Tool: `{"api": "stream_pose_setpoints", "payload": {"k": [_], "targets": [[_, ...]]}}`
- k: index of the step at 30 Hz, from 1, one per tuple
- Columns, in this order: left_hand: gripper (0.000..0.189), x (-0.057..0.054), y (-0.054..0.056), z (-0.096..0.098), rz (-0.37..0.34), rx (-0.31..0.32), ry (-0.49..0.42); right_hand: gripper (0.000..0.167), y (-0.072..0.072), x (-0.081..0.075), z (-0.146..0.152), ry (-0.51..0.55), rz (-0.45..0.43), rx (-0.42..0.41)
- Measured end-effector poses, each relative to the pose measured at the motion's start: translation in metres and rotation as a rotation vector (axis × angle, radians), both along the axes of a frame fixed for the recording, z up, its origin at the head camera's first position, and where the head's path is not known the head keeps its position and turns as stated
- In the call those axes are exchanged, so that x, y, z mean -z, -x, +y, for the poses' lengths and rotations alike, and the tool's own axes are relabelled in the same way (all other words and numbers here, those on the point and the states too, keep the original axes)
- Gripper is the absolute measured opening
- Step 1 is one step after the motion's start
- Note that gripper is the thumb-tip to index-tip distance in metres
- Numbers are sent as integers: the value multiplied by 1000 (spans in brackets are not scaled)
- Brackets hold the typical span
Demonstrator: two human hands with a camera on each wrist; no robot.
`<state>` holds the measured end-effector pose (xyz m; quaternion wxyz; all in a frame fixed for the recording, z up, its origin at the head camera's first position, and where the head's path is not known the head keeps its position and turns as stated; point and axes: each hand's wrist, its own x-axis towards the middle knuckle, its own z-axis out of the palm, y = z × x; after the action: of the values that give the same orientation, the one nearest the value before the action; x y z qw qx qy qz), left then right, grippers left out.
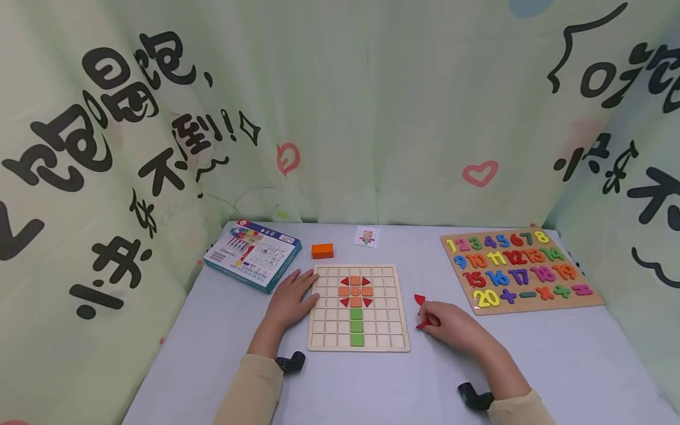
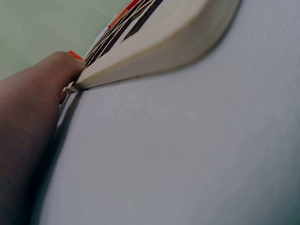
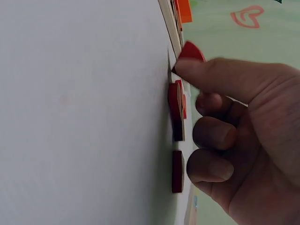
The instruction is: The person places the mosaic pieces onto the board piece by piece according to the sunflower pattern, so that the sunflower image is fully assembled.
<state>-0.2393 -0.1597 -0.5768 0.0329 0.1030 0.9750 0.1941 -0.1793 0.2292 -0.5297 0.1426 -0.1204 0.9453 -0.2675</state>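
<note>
A square wooden grid board (image 1: 332, 321) lies on the white table, with orange squares, a round orange piece and red corner pieces forming a flower (image 1: 355, 281) above a green stem (image 1: 356, 326). My left hand (image 1: 291, 298) rests at its left edge, fingers extended; in the left wrist view the thumb (image 2: 61, 65) lies on the rim. Right of the board, my right hand (image 1: 454, 324) pinches a red, curved-edged piece (image 3: 191, 50) between thumb and index finger. Below that hand, more red pieces (image 3: 176, 112) lie on the table, partly hidden in the head view.
A small picture card (image 1: 367, 236) and an orange stack of pieces (image 1: 322, 251) lie behind the board. At the back left is a flat game box (image 1: 254, 254). A wooden number puzzle (image 1: 464, 304) takes up the right side. Printed curtains surround the table.
</note>
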Motion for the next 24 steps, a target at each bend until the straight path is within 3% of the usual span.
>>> {"api": "stream_pose_setpoints", "payload": {"k": [8, 24], "targets": [[59, 0, 0, -1, 2, 2, -1, 22, -3, -2, 6, -7, -63, -2], [59, 2, 0, -1, 18, 6, -1, 21, -3, 1, 6, -55, -42, 4]]}}
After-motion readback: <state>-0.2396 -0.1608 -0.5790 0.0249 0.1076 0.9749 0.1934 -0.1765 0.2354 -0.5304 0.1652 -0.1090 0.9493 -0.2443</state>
